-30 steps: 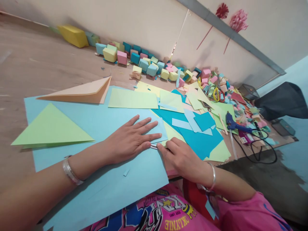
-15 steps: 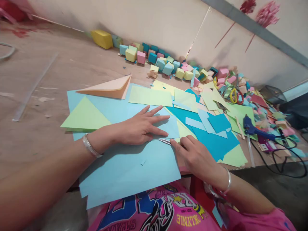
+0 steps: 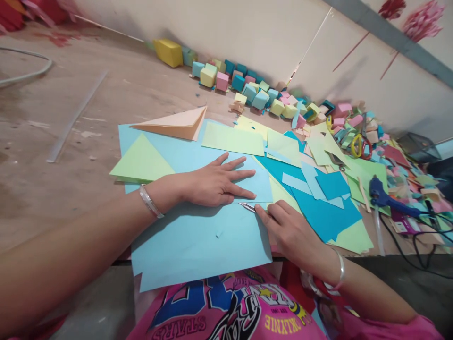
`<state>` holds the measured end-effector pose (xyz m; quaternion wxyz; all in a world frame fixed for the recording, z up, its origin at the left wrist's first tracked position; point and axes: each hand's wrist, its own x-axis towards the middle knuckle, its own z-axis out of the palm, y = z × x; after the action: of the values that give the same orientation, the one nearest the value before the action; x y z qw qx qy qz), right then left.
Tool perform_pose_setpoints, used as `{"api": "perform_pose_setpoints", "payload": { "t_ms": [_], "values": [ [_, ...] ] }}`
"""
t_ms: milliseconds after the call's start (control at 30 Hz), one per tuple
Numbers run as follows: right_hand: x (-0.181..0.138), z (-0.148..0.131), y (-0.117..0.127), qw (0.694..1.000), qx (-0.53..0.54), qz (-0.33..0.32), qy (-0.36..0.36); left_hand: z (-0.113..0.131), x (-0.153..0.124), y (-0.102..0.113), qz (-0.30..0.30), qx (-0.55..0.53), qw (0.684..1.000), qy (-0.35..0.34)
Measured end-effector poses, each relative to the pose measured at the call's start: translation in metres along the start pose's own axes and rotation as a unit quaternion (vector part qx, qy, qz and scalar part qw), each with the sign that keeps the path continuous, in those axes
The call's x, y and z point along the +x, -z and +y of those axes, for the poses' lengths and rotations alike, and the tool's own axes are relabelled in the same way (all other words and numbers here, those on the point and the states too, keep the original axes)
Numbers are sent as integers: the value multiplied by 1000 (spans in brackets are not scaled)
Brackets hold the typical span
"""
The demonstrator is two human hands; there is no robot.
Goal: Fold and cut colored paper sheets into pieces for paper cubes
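Note:
My left hand [image 3: 215, 182] lies flat with its fingers spread, pressing on a folded light blue sheet [image 3: 262, 182]. My right hand [image 3: 288, 229] grips a craft knife [image 3: 248, 207]; its silvery blade points left along the fold's near edge, close to my left thumb. Most of the knife's handle is hidden in my fist. Under both hands spreads light blue paper [image 3: 198, 250], with a tiny blue scrap [image 3: 219, 234] on it. A folded green triangle [image 3: 142, 160] sits by my left wrist, and a folded peach sheet [image 3: 177, 125] lies beyond it.
Several small paper boxes [image 3: 222, 81] line the wall. Yellow-handled scissors [image 3: 356, 145] rest among scraps at right. Nearer stands a blue glue gun [image 3: 385, 196] with a black cord. Teal sheets [image 3: 325, 217] overlap right of my work, and a clear strip [image 3: 78, 115] lies at left.
The view has shifted, so everything appears further right. The knife and my right hand stay near the fold's edge, and my left hand still presses the sheet.

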<state>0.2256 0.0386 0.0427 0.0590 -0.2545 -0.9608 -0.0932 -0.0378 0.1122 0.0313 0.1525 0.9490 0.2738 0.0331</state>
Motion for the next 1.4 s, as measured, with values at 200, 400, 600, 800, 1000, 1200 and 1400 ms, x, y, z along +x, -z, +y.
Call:
{"api": "perform_pose_setpoints", "payload": {
  "t_ms": [200, 400, 600, 800, 1000, 1200, 1400],
  "values": [
    [7, 7, 5, 1000, -3, -29, -2, 4, 2, -1, 18, 9, 1000, -1],
    [-2, 29, 4, 999, -14, -30, -37, 15, 16, -6, 130, 38, 991, 12],
    [-6, 28, -3, 998, -22, -27, -43, 4, 7, 2, 78, 15, 997, 1],
    [-7, 28, -7, 1000, -2, -3, -22, -4, -1, 6, 23, -1, 1000, 2],
    [-7, 25, -8, 1000, 4, 3, -18, -1, 0, 8, 19, -13, 1000, 10],
    [2, 11, -3, 1000, 24, 10, -11, -2, 0, 7, 18, -8, 1000, 0],
    [12, 4, -1, 1000, 29, -8, 2, -4, 1, 5, 10, -11, 1000, 8]
  ]
}}
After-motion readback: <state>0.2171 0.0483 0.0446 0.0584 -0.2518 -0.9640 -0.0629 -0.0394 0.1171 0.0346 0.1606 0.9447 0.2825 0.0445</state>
